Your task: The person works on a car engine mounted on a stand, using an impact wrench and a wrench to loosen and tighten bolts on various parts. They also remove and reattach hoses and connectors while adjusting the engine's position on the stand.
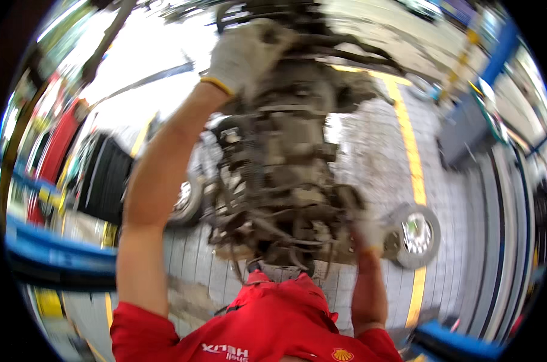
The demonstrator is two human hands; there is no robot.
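A large, grimy engine assembly [285,145] with brackets and hoses stands in front of me, stretching from near my legs to the far side. My left hand [246,57], in a whitish work glove with a yellow cuff, reaches to its far end. Its fingers look curled at a dark part there, which I cannot make out. Low on the right side of the assembly is my right hand [368,234], also gloved. Motion smears its fingers, so whether it grips anything cannot be told.
A wheel with a tyre [417,236] lies at the right, and another wheel [187,200] sits left of the engine. Blue lift parts [59,247] flank me. A grey bin [466,133] stands at the right, a black crate-like object [104,181] at the left. Yellow lines [411,145] mark the tiled floor.
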